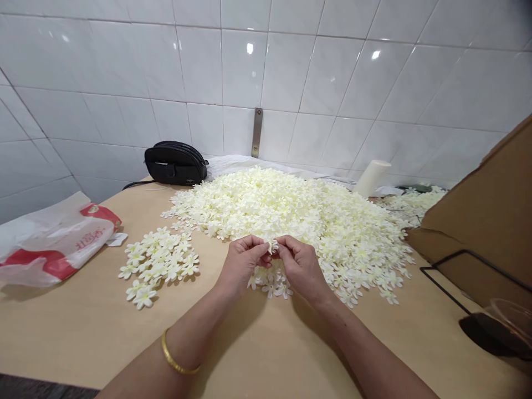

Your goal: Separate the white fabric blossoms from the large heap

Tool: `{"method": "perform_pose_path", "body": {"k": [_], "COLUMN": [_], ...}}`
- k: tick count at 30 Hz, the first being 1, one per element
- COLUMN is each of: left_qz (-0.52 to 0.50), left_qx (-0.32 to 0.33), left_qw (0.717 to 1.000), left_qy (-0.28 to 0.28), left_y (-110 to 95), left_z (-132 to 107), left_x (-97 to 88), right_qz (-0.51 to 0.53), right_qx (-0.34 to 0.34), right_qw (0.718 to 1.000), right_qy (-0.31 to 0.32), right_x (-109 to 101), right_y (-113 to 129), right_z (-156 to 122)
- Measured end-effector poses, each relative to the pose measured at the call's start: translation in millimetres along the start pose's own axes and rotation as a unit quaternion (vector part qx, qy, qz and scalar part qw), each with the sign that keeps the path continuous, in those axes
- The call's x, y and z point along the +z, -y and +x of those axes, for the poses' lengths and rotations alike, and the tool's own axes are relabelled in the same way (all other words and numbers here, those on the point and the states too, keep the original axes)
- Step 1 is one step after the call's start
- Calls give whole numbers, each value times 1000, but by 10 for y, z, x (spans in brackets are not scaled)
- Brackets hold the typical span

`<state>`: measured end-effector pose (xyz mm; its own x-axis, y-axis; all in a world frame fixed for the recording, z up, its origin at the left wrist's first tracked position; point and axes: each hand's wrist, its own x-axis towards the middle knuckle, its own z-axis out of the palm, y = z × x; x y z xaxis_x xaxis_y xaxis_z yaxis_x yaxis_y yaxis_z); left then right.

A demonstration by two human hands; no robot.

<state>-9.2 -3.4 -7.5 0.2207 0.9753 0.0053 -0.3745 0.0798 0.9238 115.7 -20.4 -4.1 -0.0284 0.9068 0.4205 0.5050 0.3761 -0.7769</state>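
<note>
1. Glossy white wall tiles, faintly veined with grey, rose behind a pale wood-toned tabletop; a metal bracket was fixed low on the wall.
2. Across the middle of the tabletop spread a large heap of cream-white blossoms, reaching well to the right and tinged yellow at the centres.
3. One small white blossom was between the two hands, at the near side of the heap (its petals were partly hidden by fingers).
4. The left hand had its grip closed, thumb and fingertips pinching one side of that blossom.
5. The right hand pinched the opposite side in the same way, so the two grips nearly met.
6. A gold bangle circled the left forearm.
7. To the left, well apart from the heap's middle, lay a smaller cluster of blossoms.
8. Beyond that cluster were a white-and-red plastic bag and, near the wall, a black zipped pouch.
9. On the right, a white cylinder leaned behind the heap, and brown cardboard stood beside a black wire frame.
</note>
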Motion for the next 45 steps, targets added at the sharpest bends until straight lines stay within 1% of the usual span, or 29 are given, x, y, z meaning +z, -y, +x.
{"method": "perform_pose_path", "body": {"k": [2,3,4,7,9,10,11,12,13,15,16,18,21,23,26,28,30,31,33,36,39,42,44,45], "left_qz": [0,-1,-1,-4,-5,-5,-5,-3,-2,-2,-3,-3,0,-1,-5,-8,-9,-9,-8,-6,-6,-8,-10,-11], "left_qx": [-5,-7,-8,-11,-12,-13,-14,-17,-20,-23,-24,-27,-30,-28,-27,-25,-23,-21,-19,-21,-22,-19,-17,-16], "left_qw": [1000,999,999,998,998,998,998,998,999,999,998,998,998,998,998,998,998,999,998,998,998,999,999,998], "left_qy": [-21,-33,-45,-68,-67,-63,-58,-54,-51,-49,-51,-58,-63,-61,-58,-53,-50,-49,-51,-53,-52,-48,-50,-52], "left_y": [-29,-44,-59,-88,-88,-85,-82,-79,-78,-84,-91,-105,-114,-104,-80,-71,-70,-72,-76,-73,-58,-43,-40,-40], "left_z": [-4,-5,-4,0,2,1,-1,-4,-7,-15,-17,-20,-17,-12,-6,-5,-8,-10,-14,-13,-3,4,2,0], "left_x": [8,9,7,-7,-13,-14,-13,-10,-6,3,7,13,13,8,-1,-3,-2,-1,0,-2,-8,-13,-12,-12], "right_qz": [25,26,14,-68,-83,-57,-9,55,128,261,307,359,368,346,266,162,30,-33,-131,-220,-291,-356,-367,-353], "right_qx": [10,9,2,-46,-54,-39,-14,17,46,87,97,105,100,89,62,25,-41,-79,-146,-197,-210,-199,-194,-192], "right_qw": [1000,999,998,988,984,987,992,993,988,961,947,927,924,933,962,986,998,995,978,953,930,911,907,912], "right_qy": [-11,-28,-53,-132,-151,-144,-128,-105,-79,-29,-10,15,33,33,18,-12,-47,-59,-68,-74,-78,-67,-69,-78], "right_x": [-31,-53,-78,-144,-168,-175,-178,-180,-182,-186,-189,-192,-191,-188,-176,-160,-138,-126,-107,-92,-79,-54,-39,-36], "right_y": [-16,-30,-47,-107,-138,-146,-150,-148,-143,-124,-113,-93,-84,-89,-92,-82,-68,-65,-72,-119,-182,-213,-197,-176], "right_z": [21,35,51,98,125,135,144,152,158,166,167,164,154,147,131,113,95,87,80,92,125,162,175,176]}}
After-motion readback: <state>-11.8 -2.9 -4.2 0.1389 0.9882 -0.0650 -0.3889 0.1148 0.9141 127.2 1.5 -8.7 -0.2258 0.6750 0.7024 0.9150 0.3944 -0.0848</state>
